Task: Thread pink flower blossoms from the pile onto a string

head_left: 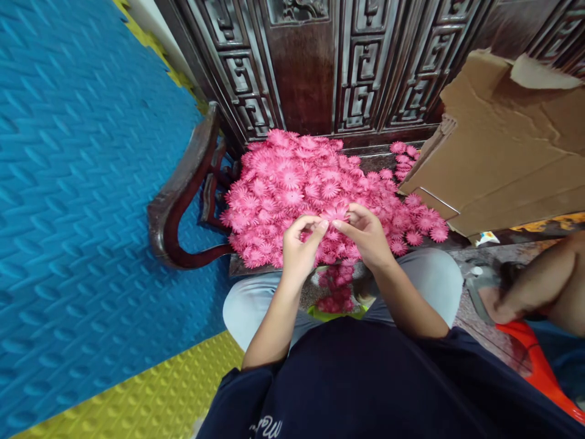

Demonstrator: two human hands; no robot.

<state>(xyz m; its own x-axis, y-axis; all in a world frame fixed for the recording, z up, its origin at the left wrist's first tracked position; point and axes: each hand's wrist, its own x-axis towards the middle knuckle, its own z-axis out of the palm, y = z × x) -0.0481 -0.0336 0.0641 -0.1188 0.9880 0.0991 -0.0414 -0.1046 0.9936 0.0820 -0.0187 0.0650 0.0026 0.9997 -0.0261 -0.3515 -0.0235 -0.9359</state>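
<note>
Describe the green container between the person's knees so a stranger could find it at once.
Start at the dark carved wooden bench heaped with pink artificial flower heads. Just below the heap's near edge, under the left hand and right hand, sits a lime-green rimmed container between the grey-trousered knees. It alone holds flowers inside a rim; the rest lie loose.

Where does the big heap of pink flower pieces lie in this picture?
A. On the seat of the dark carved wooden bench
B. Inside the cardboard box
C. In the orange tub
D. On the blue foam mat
A: the heap of pink flower pieces rests on the seat of the dark carved wooden bench, next to the cardboard box, with both hands at its near edge.
</note>
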